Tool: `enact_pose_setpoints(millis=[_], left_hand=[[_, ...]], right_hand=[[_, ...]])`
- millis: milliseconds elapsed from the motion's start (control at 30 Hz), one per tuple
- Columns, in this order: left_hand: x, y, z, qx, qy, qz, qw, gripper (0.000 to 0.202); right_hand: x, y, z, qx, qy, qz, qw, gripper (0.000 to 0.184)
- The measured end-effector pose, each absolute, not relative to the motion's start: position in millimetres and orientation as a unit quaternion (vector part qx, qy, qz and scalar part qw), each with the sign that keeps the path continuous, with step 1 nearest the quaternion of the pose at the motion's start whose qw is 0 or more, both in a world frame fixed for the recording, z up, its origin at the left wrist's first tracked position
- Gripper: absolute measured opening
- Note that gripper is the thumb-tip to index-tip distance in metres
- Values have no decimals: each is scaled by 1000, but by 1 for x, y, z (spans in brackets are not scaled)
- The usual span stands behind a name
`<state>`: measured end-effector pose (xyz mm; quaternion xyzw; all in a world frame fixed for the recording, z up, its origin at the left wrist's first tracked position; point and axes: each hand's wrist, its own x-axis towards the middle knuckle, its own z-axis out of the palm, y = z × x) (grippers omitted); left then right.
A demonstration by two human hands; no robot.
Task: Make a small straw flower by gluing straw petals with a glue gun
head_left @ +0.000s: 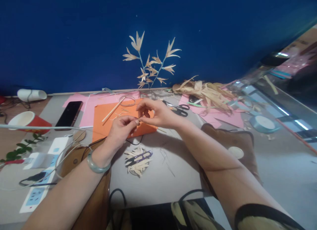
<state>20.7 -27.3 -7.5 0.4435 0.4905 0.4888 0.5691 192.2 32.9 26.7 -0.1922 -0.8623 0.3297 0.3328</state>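
Note:
Above an orange sheet (100,119), my left hand (122,127) and my right hand (155,112) meet with thumbs and fingertips pinched together. Whatever lies between the fingertips is too small to make out. On the orange sheet lie a pale stick (111,111), a thin ring (127,100) and several fine slivers. Below my hands, thread snips (138,158) rest across a pile of pale cut strips (137,169). Thin wire pieces (168,162) are scattered to the right of the pile. Black-handled scissors (182,110) lie partly behind my right hand.
Branches with pale husk flowers (151,66) stand against the blue wall. Dry corn husks (205,93) and a ribbon roll (264,124) lie to the right. At left are a phone (69,115), a paper cup (28,121), and a power strip (37,193) with cables crossing near my left arm.

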Motion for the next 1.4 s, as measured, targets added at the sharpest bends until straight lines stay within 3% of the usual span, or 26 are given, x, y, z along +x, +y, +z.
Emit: enact_pose_setpoints(millis=[200,300,500,667,1400], left_hand=[[15,-22,-13,423,485,553,529,23],[13,-20,-13,420,477,575,515,24],[12,-21,-12,436,471,579,502,22],[13,-22,-13,457,474,567,495,21],[17,-22,-14,399,460,571,551,22]], right_hand=[[191,33,28,-202,-831,284,434,26],[190,34,27,-259,-785,288,483,20],[180,33,17,-337,-743,426,391,21],[174,30,16,-310,-693,519,393,30],[173,29,21,-359,-667,518,397,29]])
